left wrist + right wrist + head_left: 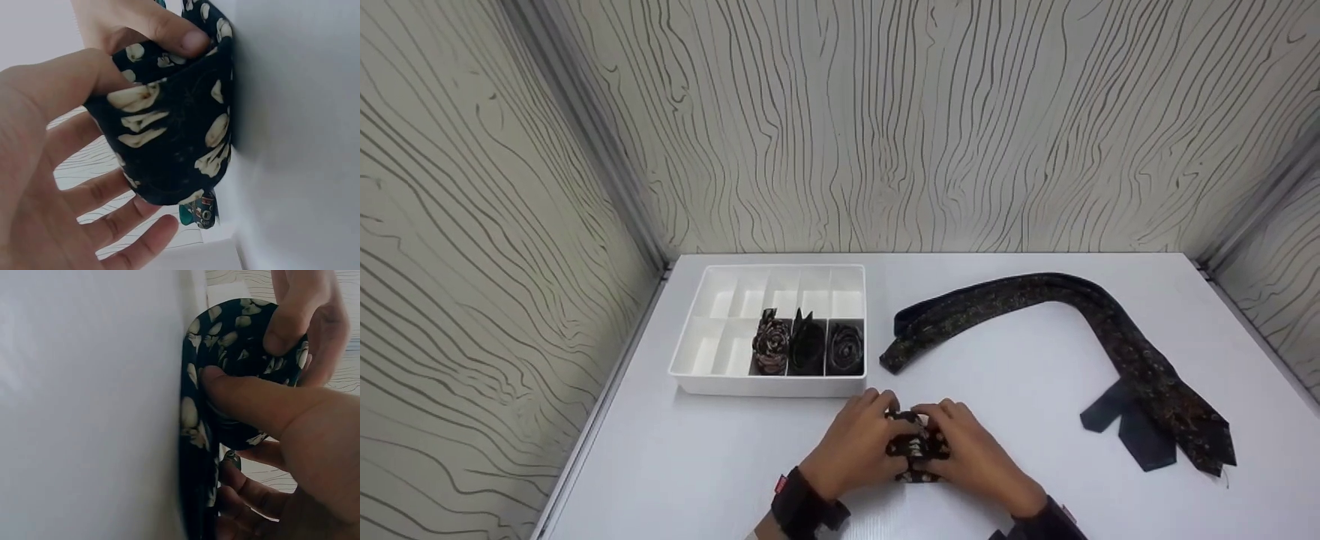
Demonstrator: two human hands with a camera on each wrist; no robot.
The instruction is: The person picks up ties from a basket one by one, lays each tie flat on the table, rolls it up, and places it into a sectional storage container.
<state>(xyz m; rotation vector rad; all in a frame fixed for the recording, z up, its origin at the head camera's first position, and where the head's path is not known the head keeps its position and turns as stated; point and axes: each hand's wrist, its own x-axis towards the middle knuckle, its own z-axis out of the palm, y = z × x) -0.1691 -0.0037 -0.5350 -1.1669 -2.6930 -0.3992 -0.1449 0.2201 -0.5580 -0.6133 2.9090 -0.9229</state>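
Observation:
A dark necktie with a cream floral print [916, 448] lies partly rolled on the white table, between both hands. My left hand [853, 444] grips the roll from the left, its thumb hooked over the roll's edge and its fingers [121, 222] spread along the outer side. From the right, my right hand [976, 459] pinches the same necktie [189, 416], with the thumb [247, 396] pushed inside the coil. An unrolled length of the fabric runs flat along the table in the right wrist view.
A white compartment box [769, 386] stands behind my left hand. Its front row holds three rolled neckties: a floral one [772, 349], a plain dark one [808, 351] and another dark one [847, 350]. Dark patterned neckties [1099, 319] lie curved at the right, with navy ends [1147, 444] beneath.

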